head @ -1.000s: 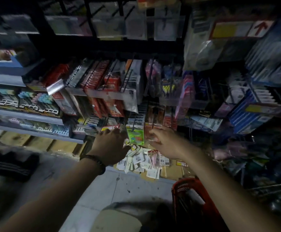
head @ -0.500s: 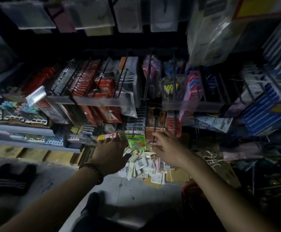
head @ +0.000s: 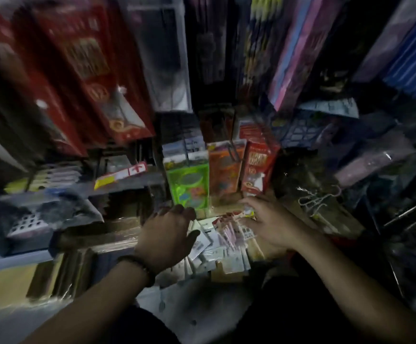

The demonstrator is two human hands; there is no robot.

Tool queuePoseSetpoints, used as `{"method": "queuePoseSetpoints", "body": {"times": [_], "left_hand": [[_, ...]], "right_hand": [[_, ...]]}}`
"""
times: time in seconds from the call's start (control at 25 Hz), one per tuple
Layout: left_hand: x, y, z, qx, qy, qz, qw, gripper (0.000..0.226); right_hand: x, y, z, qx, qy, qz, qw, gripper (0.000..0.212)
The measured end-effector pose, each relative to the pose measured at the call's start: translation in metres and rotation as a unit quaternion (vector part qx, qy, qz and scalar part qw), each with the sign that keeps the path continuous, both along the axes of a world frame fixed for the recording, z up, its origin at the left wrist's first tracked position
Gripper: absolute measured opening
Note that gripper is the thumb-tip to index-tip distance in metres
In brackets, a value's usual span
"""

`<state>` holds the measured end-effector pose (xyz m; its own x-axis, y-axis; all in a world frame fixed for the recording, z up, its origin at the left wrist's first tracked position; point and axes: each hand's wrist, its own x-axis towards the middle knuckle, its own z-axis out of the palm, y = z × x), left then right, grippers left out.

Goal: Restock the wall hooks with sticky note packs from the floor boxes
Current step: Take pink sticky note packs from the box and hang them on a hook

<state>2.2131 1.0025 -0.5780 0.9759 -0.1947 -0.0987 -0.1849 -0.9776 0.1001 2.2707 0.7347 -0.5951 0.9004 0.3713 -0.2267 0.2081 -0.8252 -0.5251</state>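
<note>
right hand [head: 272, 225] low over the heap, fingers curled down onto a small pack with a yellow-and-red header [head: 247, 214]; probably pinching it, though blur leaves the closure impossible to confirm. left hand [head: 168, 235], dark bead bracelet [head: 137, 266] at the wrist, spread flat and loose with knuckles up, gripping nothing, hovering over the left edge of the same heap.

directly beneath and between both hands: loose pile of small white and pink cellophane-wrapped sticky note packs [head: 223, 240], lying flat and fanned at odd angles in a brown cardboard floor box [head: 256, 252]. no common long axis; most slant away toward the wall. nearest packs touching or just under the right fingertips, so right hand closer to the stock, left better placed to steady.

up and ahead of the grip: lowest row of wall hooks, carrying a hanging lime-green translucent pack [head: 188, 184], an orange pack [head: 224, 167] beside it, and a red printed pack [head: 257, 167] further right. wire hook tips [head: 234, 152] pointing toward the camera, so any lifted pack likely needs its header hole turned upright and facing the prong before sliding on.
</note>
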Motion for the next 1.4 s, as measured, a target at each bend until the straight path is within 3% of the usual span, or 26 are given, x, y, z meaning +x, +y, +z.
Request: {"method": "queuePoseSetpoints", "body": {"times": [0.16,0.36,0.48,0.6,0.76,0.88,1.0,1.12,1.28,1.4], "left_hand": [[-0.036,-0.003,-0.047,-0.063,0.009,0.003,0.998,0.036],[-0.047,-0.013,-0.065,-0.072,-0.013,-0.013,0.997,0.037],[-0.044,-0.021,-0.084,-0.077,0.008,-0.010,0.997,0.035],[-0.033,-0.025,-0.105,-0.077,0.044,-0.014,0.996,0.036],[-0.002,-0.024,-0.147,-0.014,0.080,-0.040,0.996,0.039],[0.021,-0.021,-0.182,-0.015,0.097,-0.035,0.995,0.038],[0.042,-0.020,-0.209,-0.048,0.124,-0.011,0.991,0.043],[0.051,-0.021,-0.233,-0.104,0.143,0.005,0.984,0.065],[0.059,-0.014,-0.258,-0.165,0.186,0.041,0.968,0.068],[0.062,-0.015,-0.261,-0.219,0.212,0.071,0.950,0.032]], "right_hand": [[-0.045,-0.025,-0.044,0.016,-0.003,-0.061,0.998,0.054],[-0.070,-0.035,-0.046,-0.038,-0.059,-0.106,0.992,0.038],[-0.069,-0.038,-0.078,-0.052,-0.016,-0.134,0.989,0.033],[-0.052,-0.034,-0.115,-0.050,0.036,-0.142,0.988,0.041],[0.004,-0.025,-0.182,-0.085,0.095,-0.175,0.976,0.036],[0.058,-0.027,-0.264,-0.126,0.118,-0.212,0.962,0.054],[0.075,-0.006,-0.267,-0.166,0.108,-0.240,0.950,0.073],[0.086,0.002,-0.288,-0.191,0.079,-0.260,0.943,0.080],[0.096,0.010,-0.319,-0.208,0.067,-0.285,0.933,0.093],[0.100,0.009,-0.320,-0.215,0.051,-0.311,0.924,0.096]]}}
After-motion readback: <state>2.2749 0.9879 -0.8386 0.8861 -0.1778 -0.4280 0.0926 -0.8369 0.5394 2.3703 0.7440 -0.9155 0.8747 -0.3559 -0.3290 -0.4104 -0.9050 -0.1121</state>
